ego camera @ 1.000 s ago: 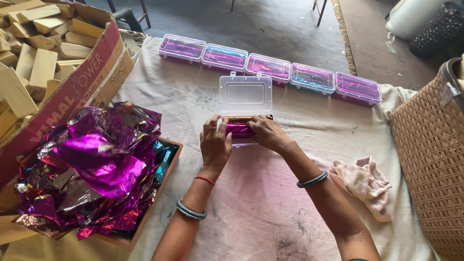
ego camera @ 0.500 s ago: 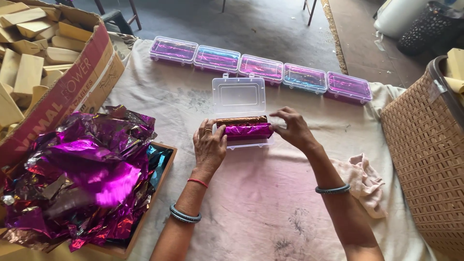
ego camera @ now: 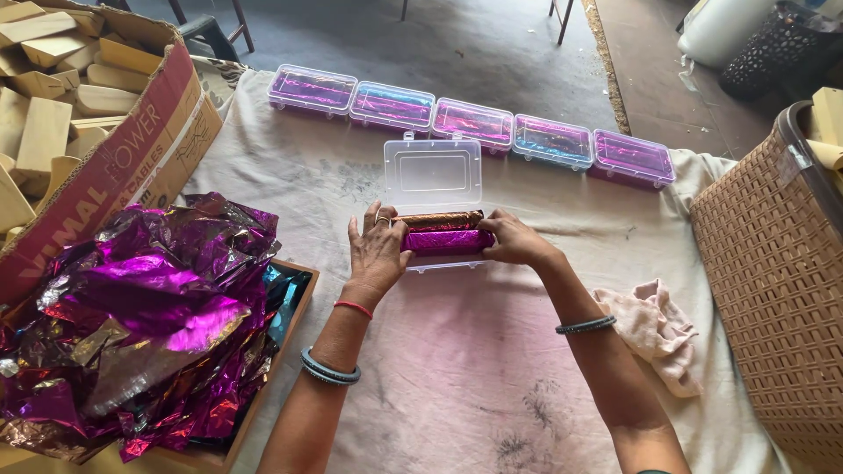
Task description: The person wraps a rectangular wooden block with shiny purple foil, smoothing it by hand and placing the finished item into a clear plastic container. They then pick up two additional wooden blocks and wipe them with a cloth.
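Both hands have closed in since the earlier frame: the left hand (ego camera: 376, 250) now presses, fingers spread, against one end of the purple foil-wrapped block (ego camera: 446, 240), and the right hand (ego camera: 512, 240) pinches the other end. That block lies in the open clear plastic box (ego camera: 432, 172) near the middle of the cloth-covered table (ego camera: 439, 369), beside a copper foil-wrapped block (ego camera: 439, 219). Five closed boxes (ego camera: 474, 121) line the far edge; loose foil sheets (ego camera: 140, 316) pile at the left edge. Even pressure from both ends should seat it flat, I judge.
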